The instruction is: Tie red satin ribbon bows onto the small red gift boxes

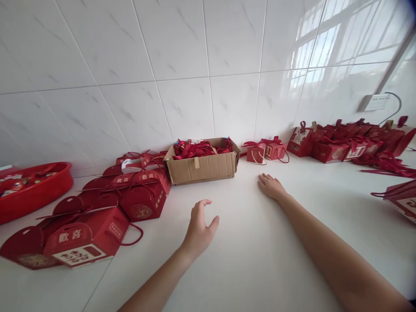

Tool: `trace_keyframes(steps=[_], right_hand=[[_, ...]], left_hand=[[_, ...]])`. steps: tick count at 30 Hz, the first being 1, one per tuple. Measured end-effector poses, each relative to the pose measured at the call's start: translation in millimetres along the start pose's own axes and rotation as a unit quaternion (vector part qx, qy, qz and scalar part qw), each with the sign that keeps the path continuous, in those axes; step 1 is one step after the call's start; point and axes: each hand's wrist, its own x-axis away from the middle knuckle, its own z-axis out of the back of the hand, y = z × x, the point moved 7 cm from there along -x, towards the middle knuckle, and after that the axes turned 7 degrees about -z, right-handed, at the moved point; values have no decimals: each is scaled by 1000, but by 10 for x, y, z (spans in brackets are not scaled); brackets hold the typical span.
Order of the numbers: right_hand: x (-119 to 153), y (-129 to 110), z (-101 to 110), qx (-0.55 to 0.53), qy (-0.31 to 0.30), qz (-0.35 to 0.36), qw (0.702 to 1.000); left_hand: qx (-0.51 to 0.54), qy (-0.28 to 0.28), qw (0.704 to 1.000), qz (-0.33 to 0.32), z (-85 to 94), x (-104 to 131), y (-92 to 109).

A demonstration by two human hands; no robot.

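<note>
My left hand [200, 229] hovers over or rests on the white tabletop, thumb and fingers apart, holding nothing. Ahead of it stands an open cardboard box [204, 170] filled with dark red ribbons [203, 149]. My right hand [271, 186] lies palm down on the tabletop with its fingers stretched out. Two small red gift boxes with cord handles are just beyond it, a left one [255, 154] and a right one [275, 151], both topped with ribbon bows.
Several red gift boxes [143, 197] crowd the left side, beside a red plastic basin [39, 193] of small wrapped items. More gift boxes [329, 151] and loose ribbons [386, 162] stand at the right. A tiled wall [182, 108] closes off the back, with a white socket [376, 103].
</note>
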Motion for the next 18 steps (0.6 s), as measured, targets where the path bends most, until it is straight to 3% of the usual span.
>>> trace_keyframes(steps=[2,4,5,9,12,15,18], right_hand=[[14,1,-18,7,-5,0,1000],[19,1,-29,9,-7,0,1000],[18,2,-33,9,-8,1,1000],[2,12,-43,2,-8,2,1000],[-2,18,-46,-5,-9,3,1000],[7,17,-45,-10,-9,3,1000],[14,13,-44,-11,-8,1,1000]], left_hand=[[-55,-22,998,-16,272,2,166],[-104,-105,988,-37,555,64,288],[-131,-120,983,-46,758,105,313],[-292,-22,956,1,1770,246,80],[-439,72,890,99,2332,408,-208],[-496,102,845,172,2493,588,-402],[-463,111,862,174,2442,671,-523]])
